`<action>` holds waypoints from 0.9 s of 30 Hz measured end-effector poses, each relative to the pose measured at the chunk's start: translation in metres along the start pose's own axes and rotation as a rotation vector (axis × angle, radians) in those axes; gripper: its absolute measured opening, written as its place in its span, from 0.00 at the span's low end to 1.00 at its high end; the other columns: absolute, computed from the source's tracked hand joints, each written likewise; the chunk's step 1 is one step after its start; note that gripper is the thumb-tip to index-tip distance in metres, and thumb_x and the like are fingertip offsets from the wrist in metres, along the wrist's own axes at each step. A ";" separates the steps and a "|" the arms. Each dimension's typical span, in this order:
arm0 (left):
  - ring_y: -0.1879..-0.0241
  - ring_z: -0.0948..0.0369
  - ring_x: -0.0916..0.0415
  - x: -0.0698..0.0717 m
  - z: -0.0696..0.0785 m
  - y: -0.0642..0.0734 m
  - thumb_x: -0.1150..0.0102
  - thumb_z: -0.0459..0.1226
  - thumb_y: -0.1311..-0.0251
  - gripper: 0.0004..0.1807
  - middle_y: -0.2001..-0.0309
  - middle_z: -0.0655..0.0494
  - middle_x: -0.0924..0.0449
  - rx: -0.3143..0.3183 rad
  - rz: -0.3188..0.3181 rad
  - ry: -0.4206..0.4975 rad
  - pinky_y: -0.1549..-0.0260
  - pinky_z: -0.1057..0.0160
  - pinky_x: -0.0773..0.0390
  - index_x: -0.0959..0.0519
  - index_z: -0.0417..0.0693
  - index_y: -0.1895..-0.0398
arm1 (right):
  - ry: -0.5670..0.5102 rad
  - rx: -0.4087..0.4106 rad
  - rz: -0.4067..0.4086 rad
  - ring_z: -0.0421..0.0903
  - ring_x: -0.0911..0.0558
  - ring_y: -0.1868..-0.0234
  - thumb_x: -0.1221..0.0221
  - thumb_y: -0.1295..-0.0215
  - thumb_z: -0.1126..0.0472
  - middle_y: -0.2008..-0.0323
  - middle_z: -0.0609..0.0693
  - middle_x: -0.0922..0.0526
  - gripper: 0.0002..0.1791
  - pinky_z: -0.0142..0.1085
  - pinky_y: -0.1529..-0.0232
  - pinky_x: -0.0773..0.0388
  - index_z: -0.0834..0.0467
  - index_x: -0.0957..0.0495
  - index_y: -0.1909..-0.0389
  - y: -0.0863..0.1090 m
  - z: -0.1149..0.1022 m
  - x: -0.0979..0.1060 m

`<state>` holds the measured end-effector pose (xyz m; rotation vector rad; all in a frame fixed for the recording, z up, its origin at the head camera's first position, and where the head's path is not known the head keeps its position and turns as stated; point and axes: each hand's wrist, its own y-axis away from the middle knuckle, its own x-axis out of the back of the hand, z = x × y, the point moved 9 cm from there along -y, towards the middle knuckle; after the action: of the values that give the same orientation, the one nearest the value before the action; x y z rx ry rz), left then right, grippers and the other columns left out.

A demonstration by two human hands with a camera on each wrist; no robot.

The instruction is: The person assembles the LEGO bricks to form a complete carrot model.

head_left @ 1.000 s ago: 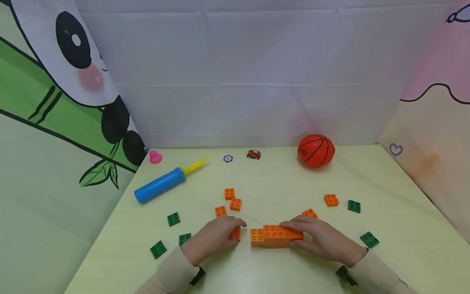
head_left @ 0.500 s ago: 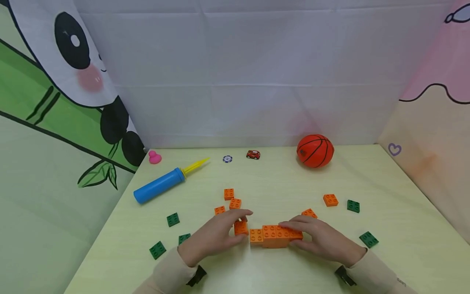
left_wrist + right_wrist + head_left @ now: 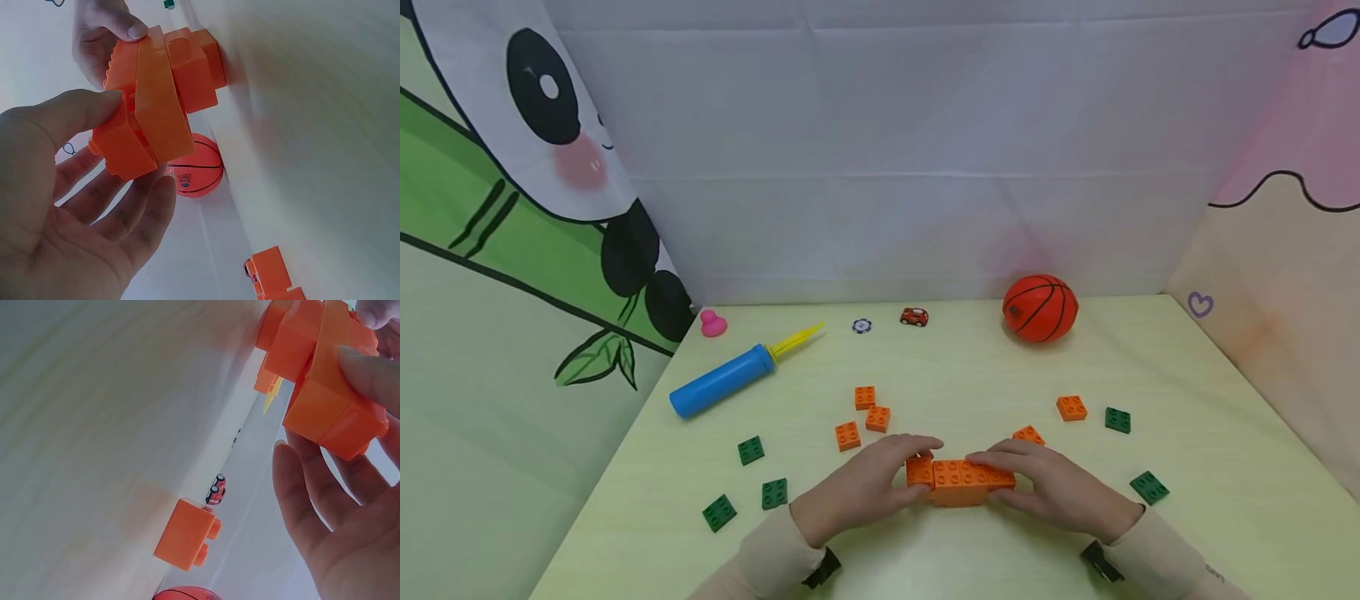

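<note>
My left hand (image 3: 865,492) pinches an orange building brick (image 3: 919,472) between thumb and fingers. That brick sits at the left end of a joined stack of orange bricks (image 3: 960,485), on its upper layer. In the left wrist view the held brick (image 3: 125,147) leans slightly against the stack (image 3: 164,103); whether it is fully seated I cannot tell. My right hand (image 3: 1060,492) grips the stack's right end, thumb in front and fingers behind. In the right wrist view its thumb presses on the side of the stack (image 3: 331,381).
Loose orange bricks (image 3: 847,436) lie behind my left hand, others (image 3: 1071,407) behind the right. Green bricks (image 3: 719,512) lie at both sides. Farther back are a blue pump (image 3: 722,383), pink toy (image 3: 712,323), chip (image 3: 862,326), toy car (image 3: 914,317) and basketball (image 3: 1040,308).
My left hand has lifted an orange brick and carried it right, onto the stack's left end. My right hand keeps its grip on the stack, nearly still.
</note>
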<state>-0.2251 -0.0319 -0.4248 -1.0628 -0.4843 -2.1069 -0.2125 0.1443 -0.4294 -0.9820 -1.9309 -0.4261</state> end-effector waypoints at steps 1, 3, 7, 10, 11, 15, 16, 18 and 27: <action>0.40 0.64 0.27 -0.001 0.000 0.000 0.37 0.42 0.34 0.29 0.40 0.60 0.22 0.006 -0.003 0.002 0.39 0.57 0.26 0.30 0.56 0.30 | 0.001 0.001 -0.001 0.37 0.23 0.46 0.35 0.34 0.54 0.46 0.32 0.23 0.29 0.40 0.46 0.20 0.36 0.28 0.33 0.000 0.000 0.000; 0.40 0.63 0.27 -0.001 -0.001 0.000 0.37 0.43 0.34 0.29 0.39 0.61 0.23 0.020 -0.009 0.000 0.39 0.56 0.26 0.30 0.55 0.30 | 0.003 0.000 -0.004 0.37 0.23 0.47 0.35 0.34 0.54 0.46 0.32 0.23 0.29 0.41 0.47 0.20 0.36 0.28 0.33 0.000 0.000 -0.001; 0.42 0.63 0.25 -0.003 -0.004 0.000 0.36 0.47 0.35 0.30 0.39 0.61 0.22 0.045 -0.022 -0.009 0.41 0.58 0.24 0.28 0.53 0.30 | 0.000 -0.003 -0.006 0.37 0.23 0.46 0.35 0.34 0.54 0.45 0.33 0.23 0.29 0.41 0.46 0.20 0.37 0.28 0.33 0.000 0.000 0.000; 0.44 0.65 0.23 -0.004 -0.008 0.000 0.35 0.49 0.36 0.30 0.40 0.62 0.21 0.061 -0.031 0.004 0.44 0.60 0.23 0.26 0.52 0.32 | -0.003 -0.009 -0.010 0.38 0.23 0.46 0.35 0.34 0.54 0.45 0.33 0.24 0.29 0.42 0.46 0.20 0.37 0.28 0.33 0.000 0.000 -0.001; 0.44 0.66 0.23 -0.005 -0.010 0.000 0.35 0.50 0.37 0.30 0.40 0.63 0.21 0.068 -0.035 0.015 0.44 0.60 0.22 0.25 0.53 0.32 | -0.003 -0.011 -0.012 0.38 0.23 0.46 0.35 0.34 0.54 0.45 0.33 0.24 0.29 0.42 0.46 0.20 0.37 0.28 0.33 0.000 0.000 -0.001; 0.45 0.68 0.23 -0.008 -0.013 -0.001 0.35 0.52 0.38 0.31 0.40 0.64 0.21 0.083 -0.051 0.065 0.45 0.61 0.22 0.25 0.53 0.33 | -0.004 -0.012 -0.013 0.38 0.23 0.46 0.36 0.33 0.54 0.45 0.33 0.24 0.29 0.42 0.46 0.20 0.37 0.28 0.33 0.000 0.000 -0.002; 0.46 0.69 0.23 -0.009 -0.014 -0.001 0.35 0.52 0.37 0.31 0.40 0.64 0.21 0.085 -0.055 0.078 0.46 0.61 0.22 0.25 0.53 0.33 | -0.007 -0.010 -0.013 0.38 0.23 0.46 0.35 0.33 0.54 0.45 0.33 0.24 0.28 0.41 0.46 0.20 0.38 0.28 0.33 0.000 0.000 -0.002; 0.50 0.71 0.23 -0.011 -0.015 -0.001 0.35 0.51 0.37 0.31 0.40 0.64 0.22 0.092 -0.063 0.105 0.48 0.63 0.22 0.25 0.53 0.33 | -0.011 -0.008 -0.010 0.37 0.23 0.46 0.35 0.34 0.55 0.45 0.33 0.24 0.29 0.41 0.46 0.20 0.38 0.28 0.33 0.000 0.000 -0.001; 0.62 0.68 0.27 -0.012 -0.015 -0.001 0.35 0.50 0.37 0.31 0.39 0.62 0.22 0.105 -0.076 0.157 0.62 0.69 0.28 0.27 0.54 0.31 | -0.015 -0.015 -0.013 0.38 0.23 0.46 0.36 0.33 0.54 0.45 0.34 0.23 0.28 0.42 0.46 0.20 0.38 0.27 0.33 -0.001 0.000 -0.002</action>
<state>-0.2295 -0.0350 -0.4434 -0.8240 -0.5589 -2.1860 -0.2124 0.1428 -0.4308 -0.9856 -1.9505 -0.4423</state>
